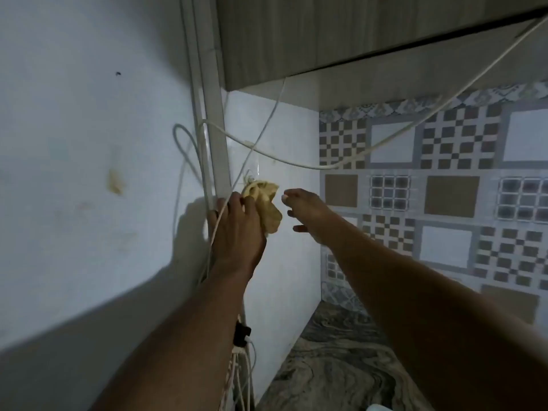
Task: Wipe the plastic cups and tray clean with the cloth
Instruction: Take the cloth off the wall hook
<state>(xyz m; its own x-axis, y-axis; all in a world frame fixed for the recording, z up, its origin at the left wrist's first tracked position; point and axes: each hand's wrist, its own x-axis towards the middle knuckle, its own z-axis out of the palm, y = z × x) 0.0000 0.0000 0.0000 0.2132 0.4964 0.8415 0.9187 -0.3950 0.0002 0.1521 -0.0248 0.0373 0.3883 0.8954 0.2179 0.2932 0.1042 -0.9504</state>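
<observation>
A crumpled yellow cloth is up against the white wall, near a clear hook or holder that is hard to make out. My left hand is closed on the cloth's left side, beside the white conduit. My right hand is stretched out just to the right of the cloth, fingers apart and holding nothing, a small gap away from it. No plastic cups and no tray are in view.
White cables loop across the wall in front of the hands. A vertical white conduit runs down the corner. An overhead cabinet hangs above. Patterned tiles cover the right wall. A marbled countertop lies below, with a plug strip.
</observation>
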